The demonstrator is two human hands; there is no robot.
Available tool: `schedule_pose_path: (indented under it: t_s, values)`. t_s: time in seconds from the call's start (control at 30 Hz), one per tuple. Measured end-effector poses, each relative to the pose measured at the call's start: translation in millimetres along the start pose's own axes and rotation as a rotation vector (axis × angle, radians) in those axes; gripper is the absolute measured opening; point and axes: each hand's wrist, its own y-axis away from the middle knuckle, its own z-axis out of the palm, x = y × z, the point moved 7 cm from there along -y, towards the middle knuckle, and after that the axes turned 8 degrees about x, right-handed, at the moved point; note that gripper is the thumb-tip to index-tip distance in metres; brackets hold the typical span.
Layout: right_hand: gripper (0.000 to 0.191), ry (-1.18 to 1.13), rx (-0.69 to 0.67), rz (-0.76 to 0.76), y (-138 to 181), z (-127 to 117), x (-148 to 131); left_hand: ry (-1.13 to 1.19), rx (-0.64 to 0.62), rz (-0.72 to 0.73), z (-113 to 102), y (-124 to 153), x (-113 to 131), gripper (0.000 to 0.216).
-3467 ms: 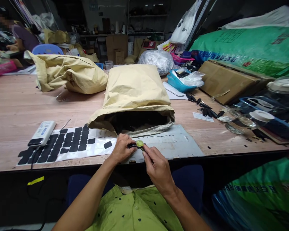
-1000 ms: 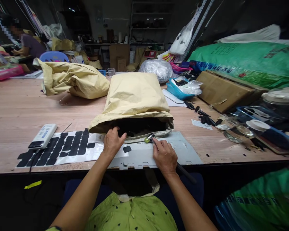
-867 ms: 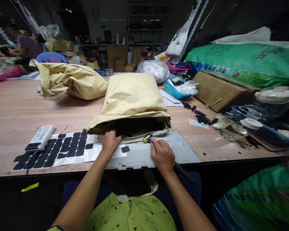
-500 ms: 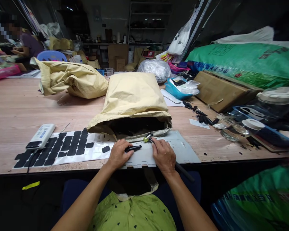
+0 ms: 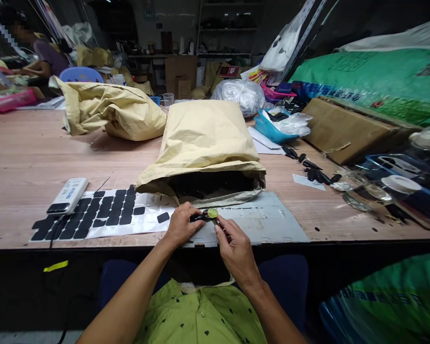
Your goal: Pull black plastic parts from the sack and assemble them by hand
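Note:
My left hand (image 5: 182, 223) is closed on a slim black pen-shaped piece (image 5: 198, 217), low over the grey board (image 5: 268, 217) at the table's front edge. My right hand (image 5: 234, 241) grips the thin handle of a small hammer-like tool. Its round yellow-green head (image 5: 212, 213) is at the tip of the black piece; whether they touch I cannot tell. Just beyond both hands, a yellowish woven sack (image 5: 208, 134) lies with its mouth towards me, dark items inside.
Left of my hands lie a white sheet of black stickers (image 5: 120, 210) and a white device (image 5: 68, 196) with a cable. Another sack (image 5: 129, 112) lies behind. To the right are black pieces (image 5: 313, 173), a cardboard box (image 5: 354, 131) and plastic containers (image 5: 401, 184). A person (image 5: 46, 55) sits far left.
My right hand has moved left, bringing the yellow-green head over to the black piece in my left hand. The camera view has shifted slightly, so the table appears further right.

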Motion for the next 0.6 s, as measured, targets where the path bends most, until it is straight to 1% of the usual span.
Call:
schedule_pose_path:
  t_s: [0.07, 0.23, 0.37, 0.43, 0.53, 0.6]
  values:
    - [0.034, 0.019, -0.029, -0.034, -0.2, 3.4, -6.8, -0.018, -0.004, -0.008, 0.7, -0.4, -0.1, 0.013]
    - [0.036, 0.074, 0.008, -0.110, -0.4, 3.8, -17.7, -0.037, -0.004, -0.041, 1.6, -1.1, -1.0, 0.010]
    - [0.036, 0.166, -0.074, -0.087, -0.2, 10.2, -13.3, -0.056, -0.005, -0.045, 1.9, -1.4, -1.4, 0.009]
    - [0.035, 0.169, -0.051, -0.080, -2.6, 6.8, -12.5, -0.052, -0.002, -0.046, 2.1, -1.5, -1.9, 0.012]
    - [0.035, 0.147, 0.036, -0.091, -6.0, -3.0, -13.7, -0.041, 0.004, -0.054, 2.6, -1.5, -3.4, 0.016]
    - [0.036, 0.155, 0.032, -0.086, -4.9, -4.4, -11.4, -0.038, 0.007, -0.059, 2.9, -1.3, -4.3, 0.017]
